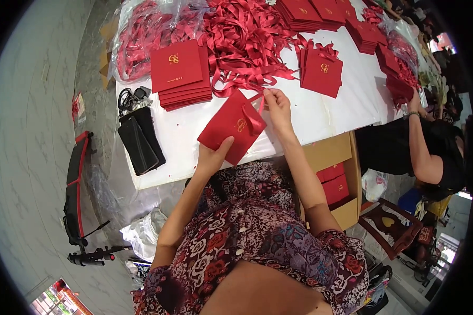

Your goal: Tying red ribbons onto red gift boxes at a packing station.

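Observation:
A small red paper bag with a gold emblem is tilted above the table's front edge. My left hand grips its lower left part, thumb across the front. At the bag's top right, my right hand pinches a red ribbon between thumb and fingertips. Part of that ribbon lies over the bag's face. Just beyond my left hand stands a stack of flat red bags. Behind the held bag spreads a big tangled heap of red ribbons.
The white table carries several red bags with ribbons on the right and black pouches on the left. An open cardboard box with red bags stands beside my right arm. At right, a co-worker's hand holds a red item.

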`<state>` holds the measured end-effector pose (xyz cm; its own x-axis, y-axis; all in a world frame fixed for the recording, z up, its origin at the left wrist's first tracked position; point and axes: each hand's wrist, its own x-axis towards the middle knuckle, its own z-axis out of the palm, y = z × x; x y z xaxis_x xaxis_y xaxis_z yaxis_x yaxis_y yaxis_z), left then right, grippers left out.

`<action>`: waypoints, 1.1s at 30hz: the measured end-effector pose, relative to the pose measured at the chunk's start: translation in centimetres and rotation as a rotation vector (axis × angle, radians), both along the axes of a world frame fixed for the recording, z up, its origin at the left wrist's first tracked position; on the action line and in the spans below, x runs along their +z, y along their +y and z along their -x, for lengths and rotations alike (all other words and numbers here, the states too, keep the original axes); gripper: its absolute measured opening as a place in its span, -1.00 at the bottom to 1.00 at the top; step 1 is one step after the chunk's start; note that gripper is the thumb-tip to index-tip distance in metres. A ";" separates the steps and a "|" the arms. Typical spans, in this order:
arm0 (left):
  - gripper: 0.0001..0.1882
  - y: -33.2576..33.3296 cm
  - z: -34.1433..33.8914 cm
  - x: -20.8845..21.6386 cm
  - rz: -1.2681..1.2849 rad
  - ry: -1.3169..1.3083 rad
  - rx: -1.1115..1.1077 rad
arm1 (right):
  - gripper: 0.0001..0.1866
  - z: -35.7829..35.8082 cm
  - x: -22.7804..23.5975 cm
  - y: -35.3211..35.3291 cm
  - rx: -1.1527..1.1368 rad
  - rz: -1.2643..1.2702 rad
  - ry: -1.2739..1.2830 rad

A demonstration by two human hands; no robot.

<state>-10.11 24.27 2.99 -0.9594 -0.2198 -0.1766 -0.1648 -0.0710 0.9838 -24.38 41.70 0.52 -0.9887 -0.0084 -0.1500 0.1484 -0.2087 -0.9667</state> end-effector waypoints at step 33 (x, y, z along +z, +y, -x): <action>-0.68 1.4 7.4 1.3 0.861 0.426 -0.282 | -0.87 2.4 -0.2 2.9 0.147 -0.948 0.537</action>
